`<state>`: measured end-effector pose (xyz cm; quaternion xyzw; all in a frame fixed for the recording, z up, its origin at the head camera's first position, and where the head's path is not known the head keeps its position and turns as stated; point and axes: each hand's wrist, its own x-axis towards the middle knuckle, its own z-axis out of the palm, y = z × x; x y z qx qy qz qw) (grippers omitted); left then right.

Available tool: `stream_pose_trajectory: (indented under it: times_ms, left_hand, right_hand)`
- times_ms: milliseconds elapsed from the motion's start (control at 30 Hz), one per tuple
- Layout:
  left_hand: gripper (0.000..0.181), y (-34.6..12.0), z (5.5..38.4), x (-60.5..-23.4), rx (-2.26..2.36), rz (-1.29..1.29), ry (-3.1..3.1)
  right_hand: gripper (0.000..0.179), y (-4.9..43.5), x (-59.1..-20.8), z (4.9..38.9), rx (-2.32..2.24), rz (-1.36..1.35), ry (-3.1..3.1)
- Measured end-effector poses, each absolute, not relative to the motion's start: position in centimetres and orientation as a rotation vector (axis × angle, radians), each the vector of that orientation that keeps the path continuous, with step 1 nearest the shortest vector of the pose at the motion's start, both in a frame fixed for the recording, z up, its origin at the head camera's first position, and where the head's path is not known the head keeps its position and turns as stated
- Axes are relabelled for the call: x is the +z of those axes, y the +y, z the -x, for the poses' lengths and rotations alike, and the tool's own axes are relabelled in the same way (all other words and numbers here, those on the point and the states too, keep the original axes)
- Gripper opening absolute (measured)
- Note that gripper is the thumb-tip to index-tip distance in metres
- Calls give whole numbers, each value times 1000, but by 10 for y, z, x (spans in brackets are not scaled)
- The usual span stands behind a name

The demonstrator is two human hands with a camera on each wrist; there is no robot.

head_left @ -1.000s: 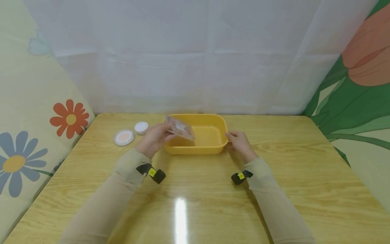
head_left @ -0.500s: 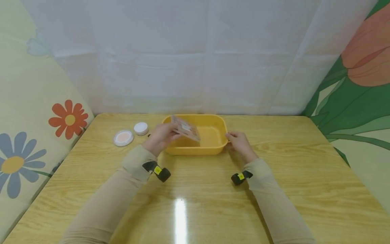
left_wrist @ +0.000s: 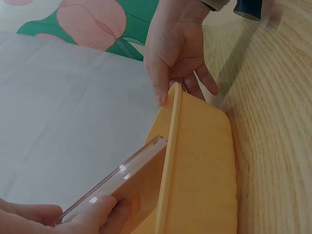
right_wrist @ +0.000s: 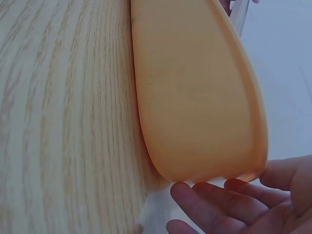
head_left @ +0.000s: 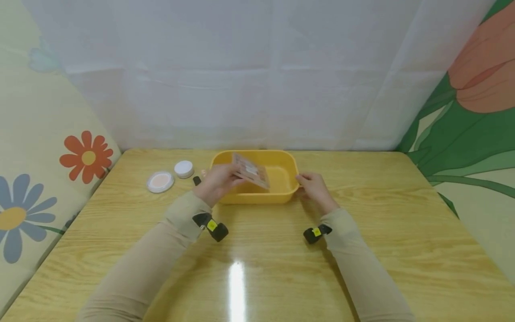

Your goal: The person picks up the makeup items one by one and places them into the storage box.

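My left hand point(head_left: 217, 182) pinches a flat makeup palette with a clear cover point(head_left: 251, 171), thumb on one face and fingers on the other. The palette is tilted over the open yellow plastic basin point(head_left: 281, 197), its far end reaching below the rim in the left wrist view. Part of its near end is hidden behind my fingers. My right hand point(head_left: 315, 190) holds the basin's right end, thumb at the rim point(right_wrist: 265, 141) and fingertips point(right_wrist: 181, 191) against the outer wall.
On the table point(head_left: 265, 250), left of the basin, lie a round compact with a pinkish centre point(head_left: 160, 182) and a small white round jar point(head_left: 183, 169). A small black-ended item point(head_left: 196, 180) shows beside my left hand. A white cloth point(head_left: 257, 89) hangs behind.
My left hand has moved right with the palette, further over the basin, uncovering the small black-ended item. My right hand stays at the basin's right end.
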<state>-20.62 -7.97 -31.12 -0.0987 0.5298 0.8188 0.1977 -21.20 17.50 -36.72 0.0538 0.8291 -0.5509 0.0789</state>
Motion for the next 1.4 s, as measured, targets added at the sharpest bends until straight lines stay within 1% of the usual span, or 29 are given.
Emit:
stream_pose_trajectory:
  times_ms: [767, 1100, 1400]
  left_hand:
    - [48, -66, 204, -311, 2312, 285, 1390]
    - [50, -50, 206, -315, 2349, 297, 1357]
    - [47, -39, 206, -318, 2314, 273, 1356]
  right_hand:
    - [39, 172, -369, 213, -1679, -141, 2473]
    - [37, 176, -367, 211, -1684, -144, 2495]
    - [36, 175, -369, 212, -1678, -151, 2512]
